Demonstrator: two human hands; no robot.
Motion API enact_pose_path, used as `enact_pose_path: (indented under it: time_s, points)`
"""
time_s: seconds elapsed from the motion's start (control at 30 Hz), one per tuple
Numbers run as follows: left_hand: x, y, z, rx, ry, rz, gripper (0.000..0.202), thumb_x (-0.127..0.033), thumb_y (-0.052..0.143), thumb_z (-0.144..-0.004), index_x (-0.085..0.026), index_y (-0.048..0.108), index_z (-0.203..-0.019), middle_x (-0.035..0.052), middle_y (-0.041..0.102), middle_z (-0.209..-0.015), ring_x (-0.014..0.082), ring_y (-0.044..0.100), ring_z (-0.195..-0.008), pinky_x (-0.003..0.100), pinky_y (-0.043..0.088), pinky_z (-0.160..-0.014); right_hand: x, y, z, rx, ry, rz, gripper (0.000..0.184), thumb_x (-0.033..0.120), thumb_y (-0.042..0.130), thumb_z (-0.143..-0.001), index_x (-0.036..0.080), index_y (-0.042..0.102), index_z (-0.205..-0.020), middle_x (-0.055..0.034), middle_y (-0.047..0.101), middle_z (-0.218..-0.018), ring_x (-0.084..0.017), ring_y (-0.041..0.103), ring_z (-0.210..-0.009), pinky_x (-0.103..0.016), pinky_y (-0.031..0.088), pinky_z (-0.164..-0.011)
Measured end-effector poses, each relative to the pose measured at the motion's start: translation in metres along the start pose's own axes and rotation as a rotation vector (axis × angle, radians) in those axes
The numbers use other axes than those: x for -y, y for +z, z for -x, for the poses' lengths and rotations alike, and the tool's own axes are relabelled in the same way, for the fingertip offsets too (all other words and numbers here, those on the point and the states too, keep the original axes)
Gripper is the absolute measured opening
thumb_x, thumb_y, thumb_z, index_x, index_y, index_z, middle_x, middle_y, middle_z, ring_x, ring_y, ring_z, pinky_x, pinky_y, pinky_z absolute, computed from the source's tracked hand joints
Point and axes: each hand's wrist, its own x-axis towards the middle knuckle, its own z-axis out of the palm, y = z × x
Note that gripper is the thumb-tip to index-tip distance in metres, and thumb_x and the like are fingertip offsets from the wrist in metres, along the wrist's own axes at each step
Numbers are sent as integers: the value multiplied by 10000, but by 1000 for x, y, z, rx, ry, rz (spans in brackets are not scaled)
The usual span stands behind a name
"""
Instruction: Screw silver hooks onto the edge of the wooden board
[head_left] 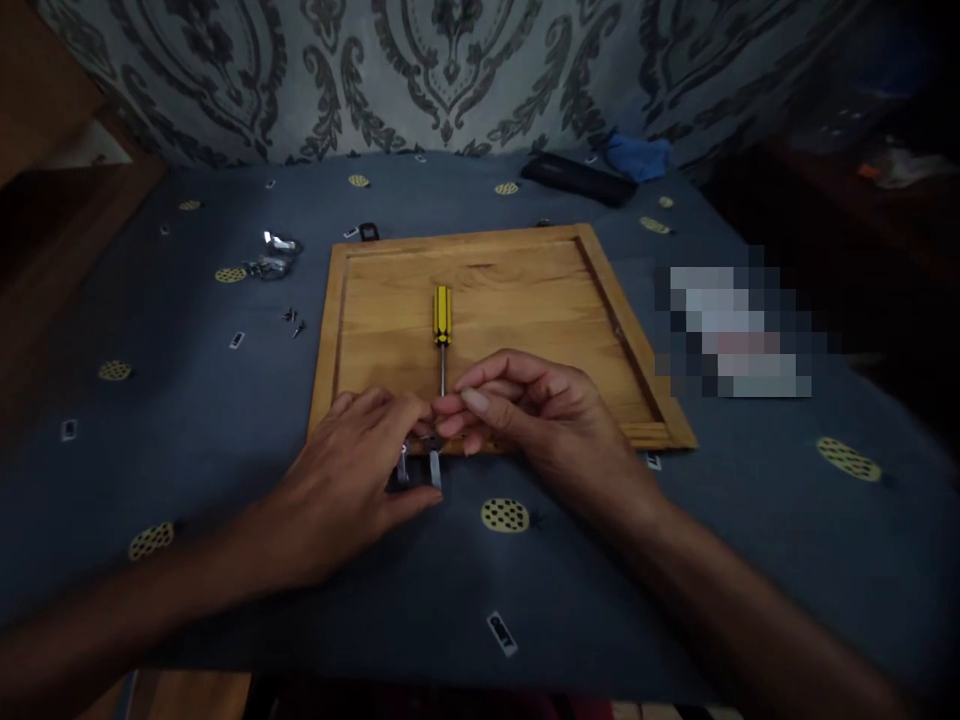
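Note:
A framed wooden panel (480, 300) lies flat on the cloth-covered table. At its near edge is a metal hinge (435, 468), partly covered by my left hand (360, 460), whose fingers rest over it with the thumb below. My right hand (540, 405) is closed in a pinch just right of the hinge, above the panel's near edge. Whatever sits between those fingertips is too small to make out. A screwdriver (442, 318) with a yellow and black handle lies on the panel, its handle pointing away from me. The fingers of my right hand hide its tip.
Left of the panel lie loose metal hinges (271, 262) and a few small screws (295, 322). Behind it are a black elongated case (577, 180) and a blue cloth (637, 157). A blurred-out item (742, 335) lies to the right. A patterned curtain (450, 80) hangs at the back.

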Motion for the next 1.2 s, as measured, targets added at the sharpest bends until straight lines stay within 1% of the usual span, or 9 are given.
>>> enact_pose_path:
  time_s: [0.1, 0.2, 0.4, 0.5, 0.57, 0.7, 0.83, 0.97, 1.2]
  points:
    - [1, 0, 1, 8, -24, 9, 381, -237, 783, -803, -280, 581, -1123, 15, 642, -1091, 268, 607, -1032, 429, 491, -878, 1, -2, 0, -96, -95, 152, 81, 281, 792, -832, 221, 757, -874, 12, 724, -809, -123, 684, -758, -241, 579, -678]
    - [3, 0, 2, 12, -42, 10, 408, -259, 781, -805, -301, 570, -1153, 14, 639, -1094, 271, 605, -1021, 446, 496, -874, 1, -6, -1, -135, -108, 216, 63, 278, 796, -819, 231, 762, -843, 21, 703, -787, -128, 657, -756, -267, 573, -714]
    - [5, 2, 2, 0, -39, 26, 435, -306, 797, -794, -324, 567, -1163, 2, 647, -1095, 272, 615, -1011, 457, 515, -857, -3, -9, 1, -75, -65, 249, 144, 345, 814, -813, 218, 748, -832, 12, 714, -773, -133, 673, -728, -260, 569, -670]
    - [3, 3, 2, -16, -59, 25, 439, -290, 800, -783, -304, 555, -1146, 6, 666, -1122, 276, 626, -1049, 458, 520, -880, -7, -7, 2, -15, -80, 347, 69, 273, 767, -841, 207, 748, -841, 8, 741, -766, -130, 688, -702, -239, 555, -642]
    - [2, 4, 2, -39, -77, 28, 501, -263, 807, -764, -295, 524, -1176, 7, 680, -1126, 280, 633, -1081, 457, 522, -904, -11, -5, 3, -1, -126, 462, 28, 198, 720, -856, 200, 748, -853, 10, 751, -756, -123, 691, -682, -225, 533, -623]
    - [0, 4, 3, -43, -71, 23, 633, -230, 810, -764, -309, 441, -1272, 4, 686, -1145, 279, 633, -1120, 453, 517, -937, -18, 0, 7, -33, -300, 720, 98, 127, 672, -889, 198, 739, -882, 11, 762, -771, -114, 682, -653, -222, 522, -631]
    - [1, 3, 4, -49, -42, 5, 579, -226, 813, -765, -297, 457, -1217, 13, 674, -1138, 274, 636, -1085, 432, 524, -895, -24, 3, 10, -17, -470, 870, 115, 115, 633, -942, 198, 712, -937, -10, 776, -848, -135, 721, -745, -243, 556, -706]
    - [1, 3, 3, -51, -23, 6, 535, -220, 811, -768, -282, 481, -1185, 28, 671, -1157, 280, 635, -1078, 431, 520, -879, -29, 4, 11, -4, -548, 939, 108, 127, 607, -977, 192, 692, -957, -32, 780, -899, -160, 742, -833, -268, 563, -756]
    - [2, 2, 2, -22, 7, 9, 560, -227, 789, -796, -265, 474, -1257, 52, 658, -1181, 292, 626, -1107, 444, 500, -912, -32, 3, 14, 27, -659, 1091, 170, 159, 560, -1017, 174, 687, -904, -56, 773, -886, -165, 716, -778, -275, 531, -691]
